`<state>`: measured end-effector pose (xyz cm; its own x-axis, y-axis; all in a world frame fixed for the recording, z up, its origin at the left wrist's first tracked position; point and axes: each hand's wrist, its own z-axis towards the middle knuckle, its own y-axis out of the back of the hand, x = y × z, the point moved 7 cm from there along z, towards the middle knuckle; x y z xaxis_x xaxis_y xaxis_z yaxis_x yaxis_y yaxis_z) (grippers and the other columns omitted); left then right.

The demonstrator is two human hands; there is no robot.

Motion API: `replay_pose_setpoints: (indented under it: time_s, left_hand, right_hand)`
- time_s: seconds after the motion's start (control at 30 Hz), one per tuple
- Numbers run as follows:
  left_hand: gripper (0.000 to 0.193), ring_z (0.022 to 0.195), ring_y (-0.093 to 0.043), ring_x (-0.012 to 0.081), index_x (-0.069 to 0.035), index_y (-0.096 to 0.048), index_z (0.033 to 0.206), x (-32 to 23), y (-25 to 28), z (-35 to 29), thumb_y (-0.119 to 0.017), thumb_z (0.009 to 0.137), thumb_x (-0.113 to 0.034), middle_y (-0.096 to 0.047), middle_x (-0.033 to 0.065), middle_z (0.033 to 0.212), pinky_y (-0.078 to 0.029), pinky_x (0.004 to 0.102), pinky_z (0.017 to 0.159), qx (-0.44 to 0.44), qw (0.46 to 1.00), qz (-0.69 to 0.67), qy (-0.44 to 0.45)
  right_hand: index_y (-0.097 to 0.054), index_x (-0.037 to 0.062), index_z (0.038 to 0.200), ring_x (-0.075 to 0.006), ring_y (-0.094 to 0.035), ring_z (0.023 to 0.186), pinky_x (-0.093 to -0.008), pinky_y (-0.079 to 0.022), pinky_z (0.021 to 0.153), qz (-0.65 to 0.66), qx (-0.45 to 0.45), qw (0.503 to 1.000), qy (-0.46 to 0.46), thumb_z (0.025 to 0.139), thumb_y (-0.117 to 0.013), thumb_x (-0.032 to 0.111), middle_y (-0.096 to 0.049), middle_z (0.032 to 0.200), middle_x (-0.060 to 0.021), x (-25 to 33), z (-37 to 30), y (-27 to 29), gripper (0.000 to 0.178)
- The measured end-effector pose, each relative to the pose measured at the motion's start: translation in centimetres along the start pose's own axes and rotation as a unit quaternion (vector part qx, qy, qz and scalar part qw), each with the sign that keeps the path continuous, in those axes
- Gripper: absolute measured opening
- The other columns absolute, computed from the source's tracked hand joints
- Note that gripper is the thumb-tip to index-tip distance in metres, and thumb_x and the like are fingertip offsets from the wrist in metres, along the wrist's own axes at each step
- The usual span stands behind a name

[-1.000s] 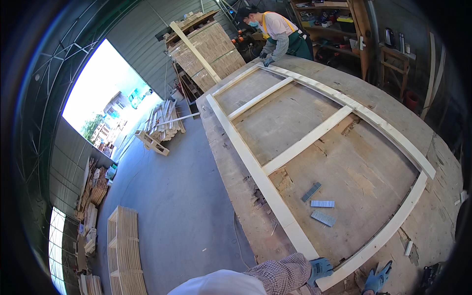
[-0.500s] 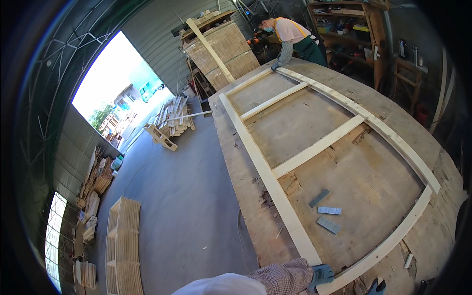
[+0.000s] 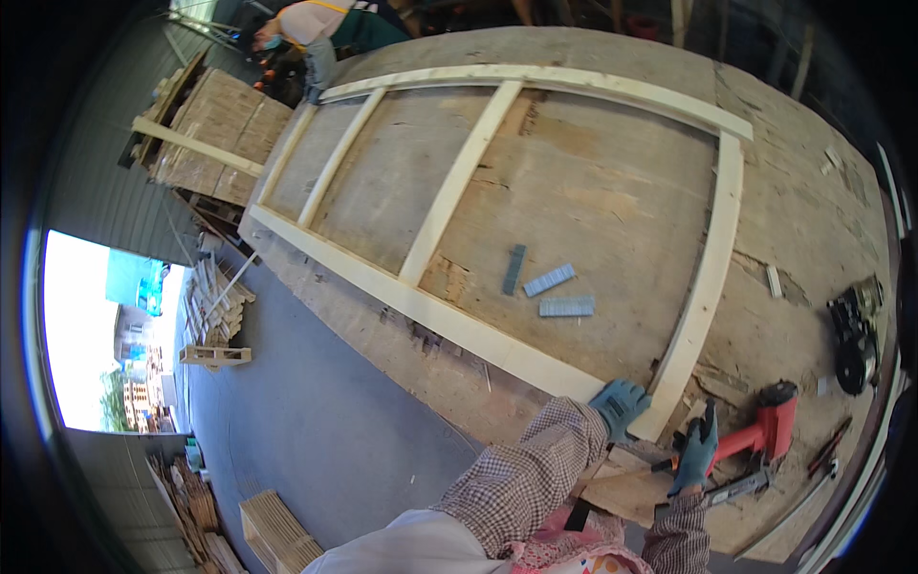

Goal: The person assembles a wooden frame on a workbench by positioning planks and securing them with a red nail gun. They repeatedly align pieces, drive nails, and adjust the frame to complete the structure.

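Note:
A pale wooden frame with crosspieces and one curved long side lies on the worktable. At its near corner, my left hand, in a blue-grey glove, is closed over the end of the straight long rail, where it meets the end rail. My right hand, gloved alike, is just right of that corner with thumb and fingers apart. It is beside the rear of the handle of a red nail gun, which lies on the table; whether they touch is unclear.
Three strips of staples lie inside the frame. A black tool and pliers are at the right. Across the table, a co-worker's hand is at the frame's far corner. Stacked boards stand beyond.
My view has turned right, bringing the nail gun and black tool into sight. My right hand has come up beside the nail gun's handle. My left hand stays on the corner.

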<state>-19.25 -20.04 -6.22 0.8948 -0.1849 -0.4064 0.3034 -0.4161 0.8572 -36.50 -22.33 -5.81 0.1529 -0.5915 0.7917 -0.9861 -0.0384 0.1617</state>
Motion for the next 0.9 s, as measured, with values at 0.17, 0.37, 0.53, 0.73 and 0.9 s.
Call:
replay_pose_setpoints:
  time_s: [0.17, 0.37, 0.53, 0.73, 0.9]
  left_hand:
    - [0.065, 0.091, -0.050, 0.0248, -0.008, -0.048, 0.105, -0.1, -0.1, 0.4, -0.066, 0.060, -0.051, -0.050, 0.0093, 0.097, -0.037, 0.0393, 0.083, -0.080, 0.996, 0.014, -0.028]
    - [0.071, 0.091, -0.052, 0.0245, -0.010, -0.047, 0.109, -0.6, -0.9, 0.6, -0.067, 0.058, -0.054, -0.052, 0.0091, 0.100, -0.039, 0.0393, 0.082, -0.053, 0.997, 0.048, -0.016]
    - [0.072, 0.092, -0.051, 0.0240, -0.009, -0.048, 0.109, -0.5, -1.0, 0.2, -0.068, 0.057, -0.054, -0.052, 0.0090, 0.099, -0.038, 0.0385, 0.082, -0.065, 0.996, 0.055, -0.023]
    - [0.071, 0.093, -0.049, 0.0251, -0.008, -0.047, 0.107, -1.0, -0.6, 0.2, -0.068, 0.056, -0.054, -0.050, 0.0095, 0.101, -0.037, 0.0387, 0.083, -0.091, 0.994, 0.040, -0.042]
    - [0.079, 0.100, -0.049, 0.0274, -0.010, -0.047, 0.114, -1.0, 0.4, -0.4, -0.074, 0.052, -0.051, -0.048, 0.0113, 0.111, -0.038, 0.0395, 0.085, -0.191, 0.978, -0.032, -0.075]
  right_hand:
    - [-0.050, 0.0078, 0.119, -0.0078, -0.057, 0.077, -0.0207, -0.048, 0.059, -0.032, -0.079, 0.995, 0.042, 0.084, -0.051, 0.002, -0.060, 0.100, -0.0053, -1.4, -1.1, 0.7, 0.036]
    - [-0.054, 0.0039, 0.113, -0.0131, -0.061, 0.080, -0.0228, -0.053, 0.055, 0.053, -0.102, 0.992, -0.051, 0.083, -0.050, 0.000, -0.061, 0.097, -0.0072, -3.0, -3.3, -1.2, 0.031]
    - [-0.053, 0.0041, 0.115, -0.0127, -0.061, 0.081, -0.0230, -0.053, 0.053, 0.051, -0.122, 0.989, -0.072, 0.082, -0.050, -0.002, -0.063, 0.097, -0.0090, -4.0, -4.4, -1.8, 0.034]
    - [-0.058, 0.0238, 0.111, -0.0208, -0.062, 0.079, -0.0303, -0.046, 0.072, -0.158, -0.131, 0.978, -0.019, 0.080, -0.055, 0.032, -0.063, 0.095, -0.0051, -6.5, -3.1, -2.4, 0.033]
    - [-0.059, 0.0230, 0.110, -0.0233, -0.061, 0.083, -0.0320, -0.047, 0.073, -0.267, -0.120, 0.954, -0.063, 0.079, -0.055, 0.036, -0.064, 0.094, -0.0055, -4.3, -3.8, -2.3, 0.034]
